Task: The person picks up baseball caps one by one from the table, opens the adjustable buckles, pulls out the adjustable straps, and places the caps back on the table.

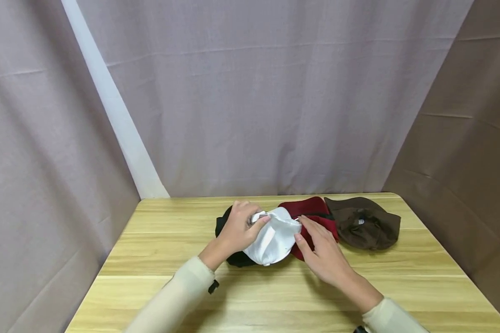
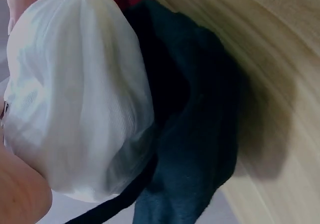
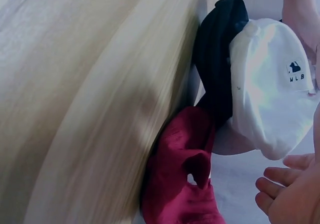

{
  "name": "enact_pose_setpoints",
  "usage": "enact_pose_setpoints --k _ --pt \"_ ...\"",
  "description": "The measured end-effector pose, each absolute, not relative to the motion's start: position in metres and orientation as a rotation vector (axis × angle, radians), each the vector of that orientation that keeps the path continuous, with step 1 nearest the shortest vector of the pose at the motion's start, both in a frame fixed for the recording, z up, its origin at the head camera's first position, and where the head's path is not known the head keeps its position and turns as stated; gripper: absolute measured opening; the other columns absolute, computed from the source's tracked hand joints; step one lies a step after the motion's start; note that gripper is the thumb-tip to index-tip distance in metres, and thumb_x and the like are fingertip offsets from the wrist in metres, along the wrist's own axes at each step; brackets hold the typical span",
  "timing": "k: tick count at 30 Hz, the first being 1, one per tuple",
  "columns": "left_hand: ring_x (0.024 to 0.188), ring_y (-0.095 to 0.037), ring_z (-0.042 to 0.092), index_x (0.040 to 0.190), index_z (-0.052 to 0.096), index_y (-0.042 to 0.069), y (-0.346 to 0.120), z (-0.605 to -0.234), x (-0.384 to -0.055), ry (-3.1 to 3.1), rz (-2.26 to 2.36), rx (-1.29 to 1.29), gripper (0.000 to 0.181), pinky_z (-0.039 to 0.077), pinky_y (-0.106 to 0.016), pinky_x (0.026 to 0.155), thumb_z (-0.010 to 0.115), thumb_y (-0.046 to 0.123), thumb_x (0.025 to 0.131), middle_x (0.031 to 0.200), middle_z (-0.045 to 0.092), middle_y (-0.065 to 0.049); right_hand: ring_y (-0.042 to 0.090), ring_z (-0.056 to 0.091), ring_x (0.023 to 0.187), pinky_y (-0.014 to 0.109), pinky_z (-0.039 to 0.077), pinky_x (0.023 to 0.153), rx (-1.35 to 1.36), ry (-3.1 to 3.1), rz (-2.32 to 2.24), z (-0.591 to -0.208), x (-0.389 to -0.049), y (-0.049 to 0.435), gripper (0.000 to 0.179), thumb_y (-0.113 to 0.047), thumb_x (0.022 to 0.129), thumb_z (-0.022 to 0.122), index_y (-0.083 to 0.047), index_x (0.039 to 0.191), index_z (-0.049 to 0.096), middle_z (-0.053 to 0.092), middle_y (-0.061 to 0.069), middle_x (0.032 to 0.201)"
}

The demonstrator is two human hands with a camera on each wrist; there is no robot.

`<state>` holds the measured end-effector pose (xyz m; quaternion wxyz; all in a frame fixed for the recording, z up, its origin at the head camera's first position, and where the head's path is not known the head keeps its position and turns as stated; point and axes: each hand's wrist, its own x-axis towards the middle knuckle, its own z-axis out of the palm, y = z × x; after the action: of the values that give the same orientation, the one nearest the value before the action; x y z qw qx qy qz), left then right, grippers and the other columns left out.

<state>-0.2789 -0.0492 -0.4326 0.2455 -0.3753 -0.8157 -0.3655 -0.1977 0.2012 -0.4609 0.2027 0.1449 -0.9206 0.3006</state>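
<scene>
A white baseball cap (image 1: 275, 240) with a small MLB logo, seen in the right wrist view, is held above the other caps. My left hand (image 1: 243, 225) pinches its edge on the left side, thumb on the near face. My right hand (image 1: 322, 252) is at the cap's right edge with fingers extended, fingertips right at the rim; the right wrist view shows those fingers (image 3: 282, 176) loosely spread. Behind and below the white cap is a black cap (image 2: 200, 114), partly covered by it in the head view. A dark red cap (image 3: 180, 159) lies beside the black one.
At the right end of the row lies a dark brown cap (image 1: 368, 226), its inside facing up, against the dark red cap. All rest on a wood-grain table (image 1: 171, 240). Grey curtains (image 1: 233, 115) hang behind it, and a brown one (image 1: 462, 152) on the right.
</scene>
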Motion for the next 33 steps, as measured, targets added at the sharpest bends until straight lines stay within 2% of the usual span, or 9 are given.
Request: enact_pose_setpoints --k 7,13,21,27,33 --pt "0.088 -0.015 0.062 0.104 0.078 0.010 -0.055 -0.438 -0.276 -2.270 -1.067 -1.108 0.015 0.039 -0.037 0.094 0.067 0.019 0.103 0.097 0.080 -0.002 0.040 0.050 0.148 0.063 0.039 0.120 0.411 -2.584 0.857 -0.459 -0.199 0.200 0.058 -0.036 0.109 0.061 -0.010 0.159 0.048 0.055 0.015 0.160" --pt "0.097 -0.016 0.062 0.116 0.080 0.008 -0.058 -0.437 -0.273 -2.347 -1.080 -1.150 0.022 0.041 -0.035 0.092 0.065 0.015 0.100 0.106 0.080 -0.004 0.039 0.053 0.145 0.059 0.041 0.118 0.458 -2.526 0.823 -0.457 -0.201 0.198 0.057 -0.030 0.105 0.067 -0.008 0.156 0.052 0.059 0.014 0.157" --pt "0.090 -0.014 0.056 0.122 0.079 0.008 -0.057 -0.435 -0.270 -2.405 -1.069 -1.155 0.027 0.041 -0.031 0.089 0.063 0.015 0.101 0.101 0.078 -0.004 0.037 0.060 0.138 0.054 0.045 0.113 0.568 -2.433 0.778 -0.450 -0.204 0.187 0.060 -0.022 0.098 0.076 -0.009 0.153 0.055 0.064 0.012 0.151" --pt "0.081 -0.008 0.048 0.122 0.080 0.010 -0.056 -0.435 -0.269 -2.423 -1.019 -1.175 0.024 0.039 -0.023 0.078 0.066 0.019 0.105 0.093 0.076 -0.001 0.036 0.064 0.134 0.054 0.047 0.110 0.659 -2.341 0.770 -0.443 -0.208 0.176 0.049 -0.016 0.095 0.079 -0.004 0.141 0.066 0.070 0.012 0.143" --pt "0.079 -0.008 0.053 0.120 0.081 0.010 -0.054 -0.436 -0.267 -2.371 -0.930 -1.212 0.022 0.042 -0.025 0.081 0.069 0.019 0.104 0.090 0.075 0.000 0.030 0.069 0.124 0.051 0.052 0.105 0.640 -2.327 0.744 -0.439 -0.213 0.166 0.041 -0.022 0.097 0.078 -0.006 0.133 0.071 0.075 0.009 0.132"
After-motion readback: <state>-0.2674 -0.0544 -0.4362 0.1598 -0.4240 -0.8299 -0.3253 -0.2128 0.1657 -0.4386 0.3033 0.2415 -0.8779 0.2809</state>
